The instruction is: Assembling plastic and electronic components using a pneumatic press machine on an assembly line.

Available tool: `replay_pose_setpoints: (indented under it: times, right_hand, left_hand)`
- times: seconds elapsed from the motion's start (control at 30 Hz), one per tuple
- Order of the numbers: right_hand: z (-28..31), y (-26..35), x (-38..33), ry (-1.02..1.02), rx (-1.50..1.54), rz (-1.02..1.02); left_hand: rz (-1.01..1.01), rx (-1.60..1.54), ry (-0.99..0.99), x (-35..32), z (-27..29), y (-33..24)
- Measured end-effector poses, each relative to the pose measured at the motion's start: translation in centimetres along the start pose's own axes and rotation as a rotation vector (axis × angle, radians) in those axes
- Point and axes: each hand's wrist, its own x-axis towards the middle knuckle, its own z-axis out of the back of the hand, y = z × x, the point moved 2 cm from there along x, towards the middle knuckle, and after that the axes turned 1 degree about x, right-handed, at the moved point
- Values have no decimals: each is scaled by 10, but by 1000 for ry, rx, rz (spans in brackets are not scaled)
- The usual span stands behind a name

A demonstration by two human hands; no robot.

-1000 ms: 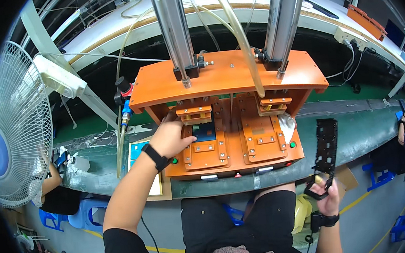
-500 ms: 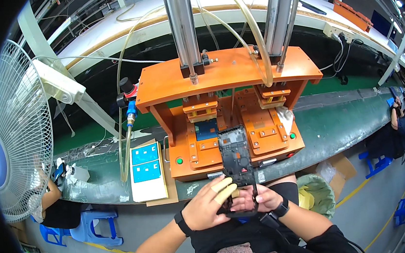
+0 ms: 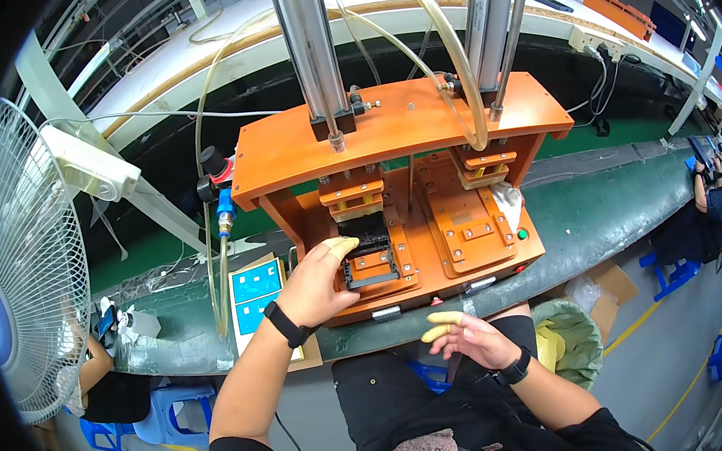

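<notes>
A black plastic housing (image 3: 368,235), with an open frame at its near end, lies in the left fixture of the orange press (image 3: 404,134). The press head above hides part of its far end. My left hand (image 3: 318,280) grips the housing's left edge, thumb by the near corner and a yellow-cotted finger farther up. Over my lap, in front of the press, my right hand (image 3: 481,342) holds nothing; its fingers are loosely apart, two in yellow finger cots. The right fixture (image 3: 470,234) carries no housing.
Blue sheets (image 3: 256,281) lie on a pad left of the press. A fan (image 3: 29,257) stands at far left. A white cloth or bag (image 3: 508,203) sits by the right fixture. A lined bin (image 3: 568,345) is at lower right. A co-worker (image 3: 719,200) sits at right.
The black housing has gone from both my hands over my lap into the left fixture. My left hand moved forward with it; my right hand let go and stays near my lap.
</notes>
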Motion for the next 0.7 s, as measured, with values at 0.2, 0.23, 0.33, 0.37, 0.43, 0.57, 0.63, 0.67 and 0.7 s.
replay_pose_setpoints:
  times: [0.2, 0.23, 0.33, 0.37, 0.43, 0.57, 0.63, 0.67, 0.7]
  right_hand:
    - [27, -18, -33, -162, -81, -30]
    - [31, -20, -35, -192, -136, -53]
    - [29, -17, -34, -177, -217, -50]
    - [30, -17, -34, -170, -217, -53]
    - [30, -20, -31, -167, -233, -96]
    - [28, -17, -35, -128, -284, -69]
    - [31, -19, -40, -190, -267, -15]
    - [32, -20, -40, -217, -265, -35]
    - [35, -24, -39, -208, -261, -43]
  left_hand:
    - [-40, 72, 45, 10, -5, -5]
    - [-39, 81, 60, 9, -5, -4]
    - [-27, 88, 68, 6, -9, -1]
    - [-24, 82, 62, 4, -10, -2]
    - [-51, 111, -26, -4, -5, -9]
    - [54, 7, -266, -44, -10, -5]
    - [66, 85, -372, -71, -27, 13]
    - [99, 150, -351, -83, -35, 17]
    - [131, 210, -328, -90, -39, 16]
